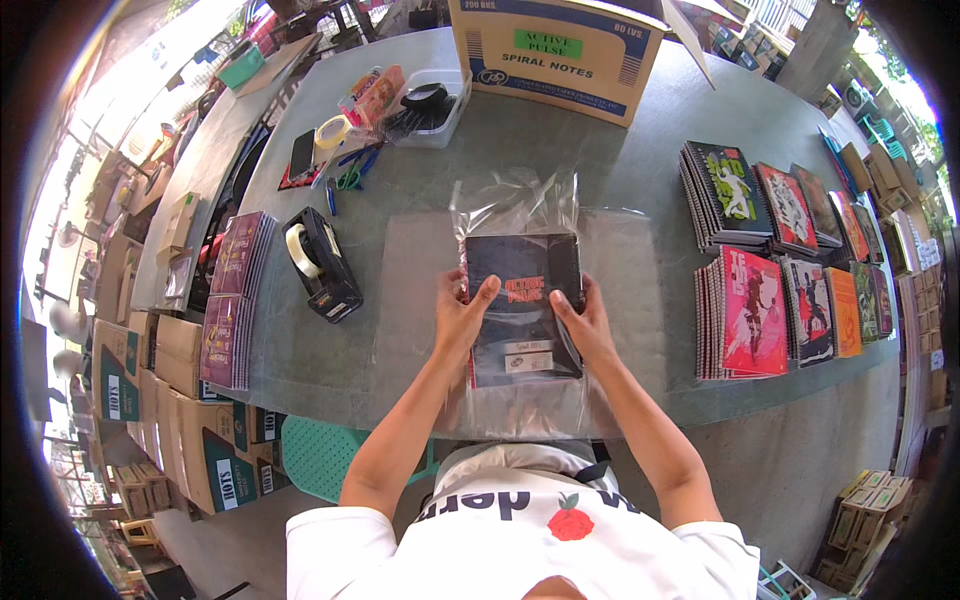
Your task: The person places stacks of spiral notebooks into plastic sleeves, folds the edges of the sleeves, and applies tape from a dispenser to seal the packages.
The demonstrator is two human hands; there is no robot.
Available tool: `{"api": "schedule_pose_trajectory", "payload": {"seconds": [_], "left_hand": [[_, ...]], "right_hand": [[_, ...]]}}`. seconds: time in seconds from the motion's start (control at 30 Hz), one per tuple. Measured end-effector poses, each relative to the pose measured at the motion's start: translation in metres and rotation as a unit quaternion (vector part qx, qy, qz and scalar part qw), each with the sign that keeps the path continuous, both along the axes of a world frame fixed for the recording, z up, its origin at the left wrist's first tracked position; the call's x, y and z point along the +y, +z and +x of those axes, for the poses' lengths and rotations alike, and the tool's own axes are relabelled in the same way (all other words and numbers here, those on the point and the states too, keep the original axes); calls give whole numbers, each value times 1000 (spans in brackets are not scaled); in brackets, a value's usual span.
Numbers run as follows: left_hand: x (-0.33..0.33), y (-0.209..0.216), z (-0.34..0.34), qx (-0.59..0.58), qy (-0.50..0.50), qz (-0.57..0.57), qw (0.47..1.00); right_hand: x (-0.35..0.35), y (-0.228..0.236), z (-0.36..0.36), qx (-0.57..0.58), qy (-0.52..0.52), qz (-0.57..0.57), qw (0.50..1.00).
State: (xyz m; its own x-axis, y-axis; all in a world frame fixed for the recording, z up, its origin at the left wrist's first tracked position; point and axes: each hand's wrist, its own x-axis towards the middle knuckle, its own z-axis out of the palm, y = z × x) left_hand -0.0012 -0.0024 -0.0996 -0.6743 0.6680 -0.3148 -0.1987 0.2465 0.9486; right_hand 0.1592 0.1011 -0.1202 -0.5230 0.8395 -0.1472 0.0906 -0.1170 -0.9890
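Observation:
A dark-covered notebook with red lettering and a pale label lies near the table's front edge, with clear plastic around it. It may be the top one of a stack; the thickness is hard to judge. The crinkled end of the clear plastic bag stands out beyond its far edge. My left hand grips the notebook's left side, thumb on the cover. On the opposite side my right hand clasps it likewise, thumb near the cover's right edge. More clear plastic sheets lie flat beneath and beside it.
A black tape dispenser stands left, beside purple notebook stacks. Behind are scissors, a phone, a tape roll and a plastic tub. A large carton sits at the back, spiral notebook stacks at right.

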Motion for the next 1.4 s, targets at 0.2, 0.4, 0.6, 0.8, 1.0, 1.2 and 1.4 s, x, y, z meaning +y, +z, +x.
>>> {"api": "schedule_pose_trajectory", "payload": {"seconds": [0.2, 0.4, 0.6, 0.8, 1.0, 1.2, 1.4], "left_hand": [[-14, 57, -16, -59, -112, 300, 945], [-26, 66, -40, 85, -343, 193, 915], [-52, 171, -39, 576, -308, 187, 734], [-51, 208, -15, 638, -456, 102, 612], [-52, 218, 8, 679, -365, 177, 612], [-39, 189, 21, 630, -563, 116, 522], [-42, 226, -4, 747, -425, 73, 506]], "right_hand": [[17, 89, 11, 255, 70, -10, 964], [24, 68, 42, 87, 297, 67, 949], [58, 142, 51, 209, 298, 84, 928], [35, 233, -21, -269, 261, 438, 817], [44, 178, 105, -108, 42, 419, 901], [-41, 73, 74, -47, -37, 497, 866], [-42, 91, 46, -85, 63, 640, 761]]}}
